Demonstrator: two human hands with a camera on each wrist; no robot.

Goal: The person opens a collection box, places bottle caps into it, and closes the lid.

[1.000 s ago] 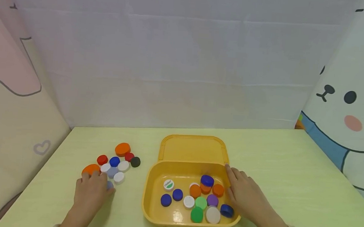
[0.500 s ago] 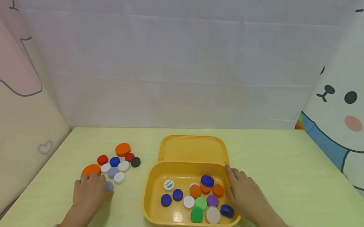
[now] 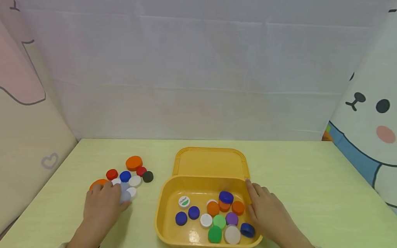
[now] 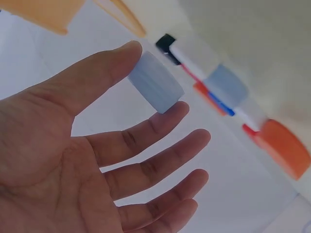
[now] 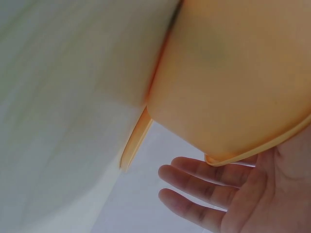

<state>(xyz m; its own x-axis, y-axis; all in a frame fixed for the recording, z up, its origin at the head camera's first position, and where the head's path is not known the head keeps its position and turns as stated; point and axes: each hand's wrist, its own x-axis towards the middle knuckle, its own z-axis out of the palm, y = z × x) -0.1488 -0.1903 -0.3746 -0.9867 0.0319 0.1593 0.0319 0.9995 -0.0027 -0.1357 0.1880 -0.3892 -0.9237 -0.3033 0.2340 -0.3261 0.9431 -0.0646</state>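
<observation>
My left hand (image 3: 102,206) pinches a light blue bottle cap (image 4: 156,82) between thumb and index finger, its other fingers spread apart in the left wrist view. Just beyond it lies a loose group of bottle caps: an orange cap (image 3: 134,163), a blue cap (image 3: 125,176), a black cap (image 3: 148,177) and several more. My right hand (image 3: 270,215) holds the right rim of a yellow box (image 3: 159,210), thumb on the inside and fingers outside. Inside the box lie several caps, among them a green cap (image 3: 215,234) and a purple cap (image 3: 232,219).
The box's yellow lid (image 3: 212,163) lies open behind it. A pale yellow table (image 3: 319,195) carries everything. Behind it hangs a white sheet (image 3: 202,77), and printed cloths with cartoon figures stand at both sides.
My left hand has shifted slightly right and away from me, and now has the light blue cap between thumb and index finger. My right hand and the box stay put.
</observation>
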